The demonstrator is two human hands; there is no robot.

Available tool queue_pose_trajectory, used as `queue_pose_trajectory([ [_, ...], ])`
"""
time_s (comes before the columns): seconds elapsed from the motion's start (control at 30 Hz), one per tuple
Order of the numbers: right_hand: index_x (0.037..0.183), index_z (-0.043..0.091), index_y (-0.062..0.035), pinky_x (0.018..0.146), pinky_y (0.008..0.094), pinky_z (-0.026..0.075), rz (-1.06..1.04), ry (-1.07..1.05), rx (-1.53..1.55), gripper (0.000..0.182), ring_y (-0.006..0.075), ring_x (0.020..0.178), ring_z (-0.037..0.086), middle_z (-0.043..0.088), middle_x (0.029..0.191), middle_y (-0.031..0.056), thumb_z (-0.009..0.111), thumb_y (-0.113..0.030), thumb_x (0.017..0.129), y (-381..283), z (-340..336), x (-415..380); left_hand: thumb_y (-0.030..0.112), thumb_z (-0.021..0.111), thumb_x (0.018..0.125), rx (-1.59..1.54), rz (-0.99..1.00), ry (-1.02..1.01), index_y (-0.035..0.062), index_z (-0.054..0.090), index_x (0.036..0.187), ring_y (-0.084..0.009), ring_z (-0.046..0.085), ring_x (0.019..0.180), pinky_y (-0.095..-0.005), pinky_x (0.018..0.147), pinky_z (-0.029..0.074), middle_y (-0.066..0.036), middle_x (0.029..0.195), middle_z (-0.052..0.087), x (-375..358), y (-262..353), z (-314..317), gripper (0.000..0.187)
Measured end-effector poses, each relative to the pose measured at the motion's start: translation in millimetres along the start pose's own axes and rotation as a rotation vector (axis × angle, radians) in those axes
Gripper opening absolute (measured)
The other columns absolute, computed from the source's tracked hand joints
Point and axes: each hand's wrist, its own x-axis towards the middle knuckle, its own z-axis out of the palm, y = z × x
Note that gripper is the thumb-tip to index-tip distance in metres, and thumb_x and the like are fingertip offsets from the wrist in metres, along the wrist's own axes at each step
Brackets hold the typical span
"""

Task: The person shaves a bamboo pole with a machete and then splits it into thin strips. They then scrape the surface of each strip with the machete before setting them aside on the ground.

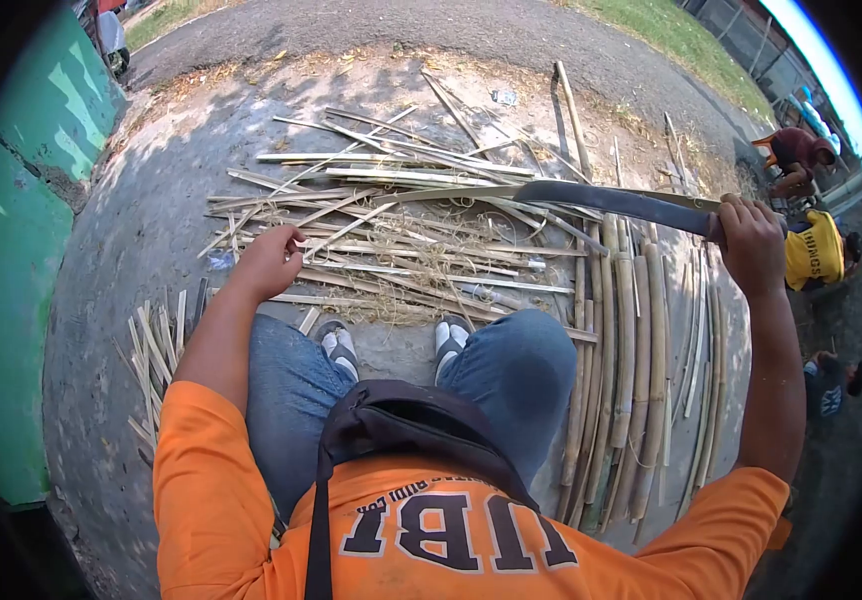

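Note:
My right hand (751,240), raised at the right, is closed round the handle end of a large dark-bladed knife (611,205), whose blade points left. A long thin bamboo strip (451,193) runs behind the blade towards the same hand; whether the fingers grip it is unclear. At the left, my left hand (273,262) has its fingers curled together above the edge of the strip pile. Anything between those fingers is too small to make out. Split bamboo strips (381,245) and curly shavings (416,250) lie in front of my feet.
Bamboo poles (623,350) lie side by side right of my knee. More cut strips (156,345) lie at the left. A green wall (16,330) stands far left. Several people, one in a yellow shirt (815,250), are at the right edge. A road (371,30) runs beyond.

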Motion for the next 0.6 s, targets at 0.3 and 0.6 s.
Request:
queue_pose_trajectory([
  [0.3,0.098,0.063,-0.0069,0.096,0.0444,0.055,0.023,0.098,0.199,0.012,0.0314,0.101,0.073,0.076,0.108,0.0107,0.069,-0.016,0.093,-5.9,-21.5,17.2,0.017,0.082,0.078,0.182,0.094,0.282,0.0051,0.063,0.122,-0.0293,0.067,0.098,-0.0400,0.086,0.055,-0.014,0.111,0.065,-4.4,-12.9,-29.5,0.049],
  [0.6,0.096,0.066,-0.0064,0.088,0.0436,0.057,-0.054,0.248,0.361,0.010,0.0325,0.096,0.074,0.077,0.105,0.0104,0.069,-0.016,0.093,-29.8,-32.6,55.0,0.033,0.091,0.072,0.529,0.307,0.446,0.0167,0.042,0.152,-0.0358,0.046,0.138,-0.0523,0.112,0.037,-0.013,0.145,0.047,-6.9,10.0,-27.3,0.095],
])
